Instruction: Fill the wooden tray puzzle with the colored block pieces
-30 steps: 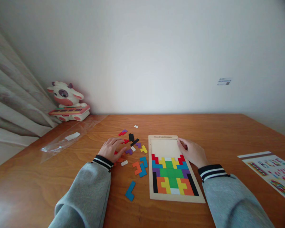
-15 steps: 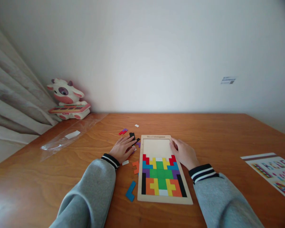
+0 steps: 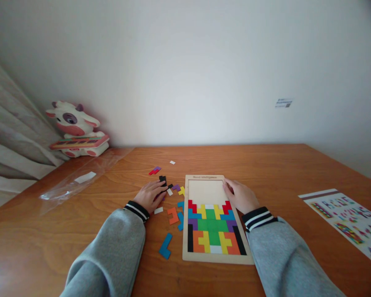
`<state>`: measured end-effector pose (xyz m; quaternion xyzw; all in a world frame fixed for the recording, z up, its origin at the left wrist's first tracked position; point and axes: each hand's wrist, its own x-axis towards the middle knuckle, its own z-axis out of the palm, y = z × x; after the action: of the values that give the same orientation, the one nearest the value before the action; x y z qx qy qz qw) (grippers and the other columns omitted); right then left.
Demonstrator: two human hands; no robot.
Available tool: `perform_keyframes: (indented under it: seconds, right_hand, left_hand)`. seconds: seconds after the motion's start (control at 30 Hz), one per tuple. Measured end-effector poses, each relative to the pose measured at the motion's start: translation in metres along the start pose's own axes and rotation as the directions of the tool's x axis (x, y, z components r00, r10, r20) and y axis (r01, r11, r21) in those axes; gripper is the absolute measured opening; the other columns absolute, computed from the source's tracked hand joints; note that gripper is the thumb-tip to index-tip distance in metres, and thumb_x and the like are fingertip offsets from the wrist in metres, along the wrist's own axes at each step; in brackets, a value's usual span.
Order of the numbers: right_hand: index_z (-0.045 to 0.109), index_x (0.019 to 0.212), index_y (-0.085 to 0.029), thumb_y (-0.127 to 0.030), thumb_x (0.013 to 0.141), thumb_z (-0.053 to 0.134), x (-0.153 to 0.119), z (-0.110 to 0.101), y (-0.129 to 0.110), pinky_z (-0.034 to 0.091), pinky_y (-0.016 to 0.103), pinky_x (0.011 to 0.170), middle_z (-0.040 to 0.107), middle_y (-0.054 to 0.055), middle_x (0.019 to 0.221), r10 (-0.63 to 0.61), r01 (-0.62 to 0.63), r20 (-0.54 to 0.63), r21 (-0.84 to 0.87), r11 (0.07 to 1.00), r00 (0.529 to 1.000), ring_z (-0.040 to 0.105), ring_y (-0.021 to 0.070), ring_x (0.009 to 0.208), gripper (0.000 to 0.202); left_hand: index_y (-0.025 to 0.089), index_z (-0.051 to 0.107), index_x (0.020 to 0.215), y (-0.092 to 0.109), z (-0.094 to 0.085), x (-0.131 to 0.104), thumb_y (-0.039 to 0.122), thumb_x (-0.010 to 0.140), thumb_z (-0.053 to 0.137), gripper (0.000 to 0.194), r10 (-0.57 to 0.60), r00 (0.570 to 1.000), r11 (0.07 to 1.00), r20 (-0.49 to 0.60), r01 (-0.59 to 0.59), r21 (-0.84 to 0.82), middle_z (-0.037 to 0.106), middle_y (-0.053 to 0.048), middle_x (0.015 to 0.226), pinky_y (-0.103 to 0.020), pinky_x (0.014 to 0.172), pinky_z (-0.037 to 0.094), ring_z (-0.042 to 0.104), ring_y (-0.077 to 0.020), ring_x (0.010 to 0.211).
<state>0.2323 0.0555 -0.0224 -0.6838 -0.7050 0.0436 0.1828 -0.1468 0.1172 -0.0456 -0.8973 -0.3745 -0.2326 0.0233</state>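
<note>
A wooden puzzle board lies flat on the table, its lower part filled with coloured block pieces and its top part bare. My right hand grips the board's upper right edge, thumb at the rim; its other fingers are mostly hidden. To the left of the board, my left hand rests palm down with fingers stretched out, touching a black piece. Near it lie a white piece, an orange piece, a purple piece, a yellow piece and a blue L-shaped piece.
A red and purple pair of pieces and a small white piece lie farther back. Clear plastic wrapping and a cow toy keyboard are at left. A printed pattern sheet lies at right.
The board has slid right along the table with my right hand on it, uncovering yellow and blue pieces at its left edge. My left hand stays among the loose pieces. The view has turned slightly.
</note>
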Motion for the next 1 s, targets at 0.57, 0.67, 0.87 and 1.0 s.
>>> perform_keyframes:
  seconds: [0.57, 0.67, 0.87, 1.0]
  right_hand:
    - [0.065, 0.109, -0.020, -0.033, 0.098, 0.041, 0.003, 0.001, 0.012, 0.045, 0.029, 0.070, 0.073, 0.010, 0.102, -0.009, 0.008, 0.021, 0.028, 1.000, 1.000, 0.068, 0.0220, 0.088, 0.029]
    - [0.065, 0.112, -0.020, -0.033, 0.098, 0.039, 0.003, 0.003, 0.012, 0.047, 0.030, 0.073, 0.072, 0.012, 0.108, -0.010, 0.009, 0.019, 0.033, 0.999, 1.000, 0.068, 0.0234, 0.094, 0.032]
    - [0.064, 0.113, -0.021, -0.034, 0.098, 0.040, 0.003, 0.006, 0.015, 0.048, 0.031, 0.075, 0.073, 0.010, 0.106, -0.019, 0.019, 0.002, 0.046, 0.999, 1.000, 0.068, 0.0235, 0.094, 0.031]
    - [0.064, 0.113, -0.021, -0.035, 0.098, 0.040, 0.002, 0.007, 0.014, 0.048, 0.031, 0.074, 0.072, 0.010, 0.107, -0.012, 0.012, 0.003, 0.043, 0.999, 1.000, 0.068, 0.0232, 0.093, 0.032]
  left_hand:
    - [0.027, 0.059, 0.131, 0.059, -0.013, 0.005, 0.038, 0.091, 0.055, 0.042, 0.204, 0.969, 0.967, 0.140, -0.178, -0.181, 0.057, -0.009, 0.139, -0.052, 0.111, 0.040, 0.051, -0.0283, 0.130]
    - [0.028, 0.066, 0.123, 0.052, -0.015, 0.002, 0.035, 0.092, 0.053, 0.034, 0.178, 0.976, 0.972, 0.123, -0.155, -0.177, 0.060, -0.008, 0.135, -0.051, 0.108, 0.043, 0.053, -0.0277, 0.128]
    - [0.022, 0.059, 0.129, 0.057, -0.021, 0.002, 0.050, 0.083, 0.062, 0.053, 0.142, 0.985, 0.973, 0.099, -0.120, -0.197, 0.060, -0.012, 0.133, -0.050, 0.106, 0.043, 0.054, -0.0301, 0.125]
    - [0.021, 0.059, 0.126, 0.063, -0.025, 0.005, 0.059, 0.076, 0.067, 0.063, 0.174, 0.983, 0.971, 0.066, -0.160, -0.178, 0.067, -0.012, 0.119, -0.049, 0.100, 0.047, 0.059, -0.0304, 0.114]
